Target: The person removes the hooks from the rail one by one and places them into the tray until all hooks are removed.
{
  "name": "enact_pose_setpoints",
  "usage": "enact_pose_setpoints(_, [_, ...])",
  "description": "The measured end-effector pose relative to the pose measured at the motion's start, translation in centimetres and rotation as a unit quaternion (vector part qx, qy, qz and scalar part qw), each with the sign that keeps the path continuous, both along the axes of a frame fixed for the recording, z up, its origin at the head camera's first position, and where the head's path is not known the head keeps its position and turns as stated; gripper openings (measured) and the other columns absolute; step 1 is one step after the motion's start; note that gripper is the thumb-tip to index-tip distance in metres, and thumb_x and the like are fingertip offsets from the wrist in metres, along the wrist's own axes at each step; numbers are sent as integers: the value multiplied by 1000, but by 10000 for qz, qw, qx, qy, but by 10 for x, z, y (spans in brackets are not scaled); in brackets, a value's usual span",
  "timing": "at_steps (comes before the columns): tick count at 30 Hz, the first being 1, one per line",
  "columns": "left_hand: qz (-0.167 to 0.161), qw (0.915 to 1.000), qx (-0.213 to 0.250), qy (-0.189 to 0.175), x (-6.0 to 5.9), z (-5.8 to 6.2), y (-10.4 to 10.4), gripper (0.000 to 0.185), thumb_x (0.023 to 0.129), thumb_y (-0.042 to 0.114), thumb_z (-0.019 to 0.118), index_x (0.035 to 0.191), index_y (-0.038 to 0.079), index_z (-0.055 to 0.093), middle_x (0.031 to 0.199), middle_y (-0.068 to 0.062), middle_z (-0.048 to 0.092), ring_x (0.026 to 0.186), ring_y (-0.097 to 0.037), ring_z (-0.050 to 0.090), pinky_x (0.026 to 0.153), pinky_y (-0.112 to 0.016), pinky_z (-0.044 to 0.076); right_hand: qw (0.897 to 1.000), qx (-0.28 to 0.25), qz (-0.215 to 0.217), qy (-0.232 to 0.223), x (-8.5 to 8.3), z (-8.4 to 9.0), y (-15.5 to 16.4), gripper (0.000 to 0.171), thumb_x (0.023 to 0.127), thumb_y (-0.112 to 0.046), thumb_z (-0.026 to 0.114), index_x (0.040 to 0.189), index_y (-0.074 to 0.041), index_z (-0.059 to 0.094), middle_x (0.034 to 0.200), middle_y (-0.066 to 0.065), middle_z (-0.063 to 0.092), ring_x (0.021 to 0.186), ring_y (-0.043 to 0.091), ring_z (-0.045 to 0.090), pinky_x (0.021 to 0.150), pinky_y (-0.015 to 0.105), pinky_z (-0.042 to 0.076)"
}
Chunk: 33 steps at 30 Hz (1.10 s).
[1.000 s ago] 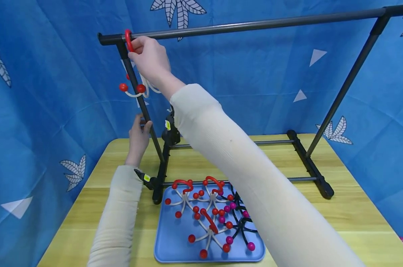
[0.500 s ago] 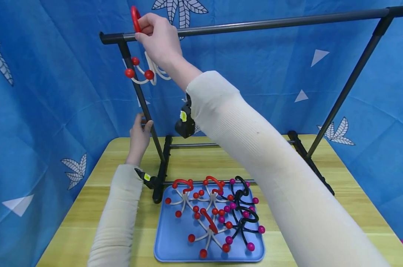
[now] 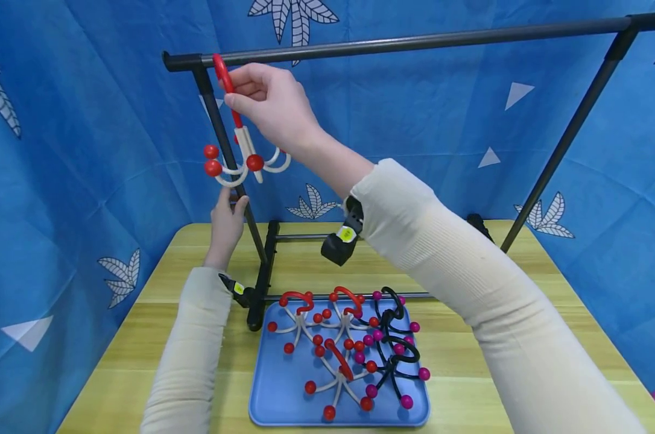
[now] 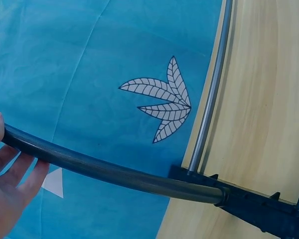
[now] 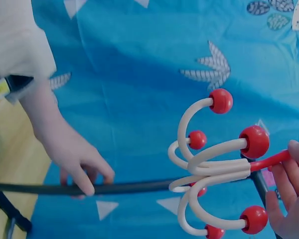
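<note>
My right hand [image 3: 278, 105] pinches the red hook of a white octopus-like hanger [image 3: 243, 142], whose curved arms end in red balls. The hook's top overlaps the left end of the black rack's top rail [image 3: 392, 43]. In the right wrist view the white arms [image 5: 224, 169] fan out from the stem, with fingertips on the red hook. Lower down, my left hand [image 3: 227, 229] holds the rack's left upright post [image 3: 219, 129]. The left wrist view has the thumb on one side of the post [image 4: 109, 167] and fingers curled around the other.
A blue tray [image 3: 284, 410] on the wooden table [image 3: 126, 361] carries three white hangers with red hooks and two black ones [image 3: 395, 358] with magenta balls. The rack's feet and lower bars stand behind it. Blue patterned cloth [image 3: 387, 138] hangs behind and beside the table.
The red hook was around the rail's left end, rose above the rail, and has now come down slightly to the right with the hanger. The left hand has stayed on the post.
</note>
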<state>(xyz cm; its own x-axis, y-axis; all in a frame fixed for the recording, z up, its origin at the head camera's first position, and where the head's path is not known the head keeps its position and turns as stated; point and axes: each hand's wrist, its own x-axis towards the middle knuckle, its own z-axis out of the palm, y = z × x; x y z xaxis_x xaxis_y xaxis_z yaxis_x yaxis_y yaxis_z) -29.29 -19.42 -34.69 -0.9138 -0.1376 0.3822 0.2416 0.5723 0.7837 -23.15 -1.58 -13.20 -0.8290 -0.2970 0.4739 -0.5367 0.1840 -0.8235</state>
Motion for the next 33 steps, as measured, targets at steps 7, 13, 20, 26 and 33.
enact_pose_setpoints(7, [263,9993,70,-254,1,0,-1,40,95,34,46,126,9,44,97,-17,58,71,-25,48,59,-31,39,9989,101,399,-225,15,-23,5,26,87,-12,61,112,-8,60,103,3,63,89,10,59,80,17,45])
enact_pose_setpoints(13, [-44,9995,266,-174,6,2,-2,39,95,33,46,126,11,41,111,-18,55,94,-30,54,75,-40,43,9967,382,679,-207,26,-50,17,22,88,-11,60,109,-6,60,97,3,63,85,10,60,80,23,47])
enact_pose_setpoints(20, [-28,9998,-62,-183,6,5,-3,35,96,31,42,126,12,39,112,-18,54,97,-31,56,76,-41,46,9925,702,957,-278,43,-77,29,17,88,-11,60,105,-8,62,95,1,64,86,9,59,81,28,46])
enact_pose_setpoints(26, [146,9994,-263,-158,6,3,-4,32,97,27,42,125,12,41,110,-17,57,94,-31,58,69,-39,45,9870,895,1215,-549,58,-95,38,14,87,-12,61,101,-10,64,92,-1,66,88,10,59,83,30,46])
enact_pose_setpoints(33, [3,9995,-316,-83,7,2,-6,43,95,39,40,126,10,40,108,-18,56,95,-32,58,70,-42,45,9760,1470,1346,-873,67,-119,44,13,83,-14,66,96,-14,66,87,-5,66,88,7,59,80,32,45])
